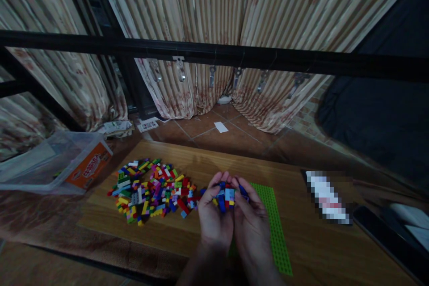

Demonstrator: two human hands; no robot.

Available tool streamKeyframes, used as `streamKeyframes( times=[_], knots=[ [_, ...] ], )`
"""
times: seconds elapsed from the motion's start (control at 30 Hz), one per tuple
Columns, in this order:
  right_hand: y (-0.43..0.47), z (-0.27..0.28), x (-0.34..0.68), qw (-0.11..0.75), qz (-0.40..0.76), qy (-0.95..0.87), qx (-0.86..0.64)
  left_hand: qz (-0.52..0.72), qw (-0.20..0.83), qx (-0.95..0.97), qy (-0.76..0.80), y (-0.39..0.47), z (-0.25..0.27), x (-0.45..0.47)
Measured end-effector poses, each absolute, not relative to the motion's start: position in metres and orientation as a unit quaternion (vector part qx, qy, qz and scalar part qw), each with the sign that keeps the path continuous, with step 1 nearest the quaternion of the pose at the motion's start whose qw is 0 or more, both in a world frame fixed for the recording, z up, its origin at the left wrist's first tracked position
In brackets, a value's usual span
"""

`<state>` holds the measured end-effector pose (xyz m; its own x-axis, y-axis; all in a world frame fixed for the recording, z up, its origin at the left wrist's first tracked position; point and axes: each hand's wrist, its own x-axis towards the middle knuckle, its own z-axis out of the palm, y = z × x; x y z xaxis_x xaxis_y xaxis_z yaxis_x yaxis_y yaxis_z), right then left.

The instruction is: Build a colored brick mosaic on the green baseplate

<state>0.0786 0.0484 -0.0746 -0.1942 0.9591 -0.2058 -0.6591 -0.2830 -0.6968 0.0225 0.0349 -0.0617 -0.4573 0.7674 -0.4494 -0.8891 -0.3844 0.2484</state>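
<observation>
Cupped together above the wooden table, my left hand (216, 219) and my right hand (253, 219) hold a handful of toy building bricks (225, 196), mostly blue with a few red, yellow and light blue ones. The fingers of both hands curl round the bricks, and the undersides of the pile are hidden. Beneath and to the right of my hands lies a green studded baseplate (276, 228), partly covered by them. A large loose heap of coloured bricks (156, 192) spreads over the table to the left, its right edge close to my left hand.
The wooden table (308, 250) bears everything. A clear plastic bin (43, 183) with an orange label stands at the left. At the right lie a pixelated flat item (326, 199) and a dark long object (385, 237). A black rail (208, 52) with clips crosses before striped curtains (201, 9).
</observation>
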Motion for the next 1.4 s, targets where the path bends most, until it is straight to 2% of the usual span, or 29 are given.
streamKeyframes(
  times=[0.23, 0.37, 0.73, 1.0, 1.17, 1.4],
  knots=[
    [0.054, -0.073, 0.083, 0.589, 0.661, -0.297, -0.358, 0.83, 0.48, -0.062, 0.278, 0.034, -0.067, 0.036],
    [0.053, -0.073, 0.082, 0.577, 0.629, -0.348, -0.387, 0.82, 0.481, -0.02, 0.311, 0.035, -0.065, 0.045],
    [0.049, -0.072, 0.08, 0.571, 0.689, -0.269, -0.355, 0.808, 0.426, 0.028, 0.406, 0.036, -0.066, 0.043],
    [0.055, -0.073, 0.082, 0.56, 0.749, -0.192, -0.296, 0.816, 0.485, -0.067, 0.306, 0.037, -0.07, 0.037],
    [0.054, -0.076, 0.079, 0.547, 0.737, -0.222, -0.329, 0.82, 0.459, -0.049, 0.338, 0.036, -0.075, 0.038],
    [0.05, -0.088, 0.044, 0.472, 0.729, -0.303, -0.393, 0.81, 0.38, 0.032, 0.444, 0.031, -0.089, 0.014]
  ],
)
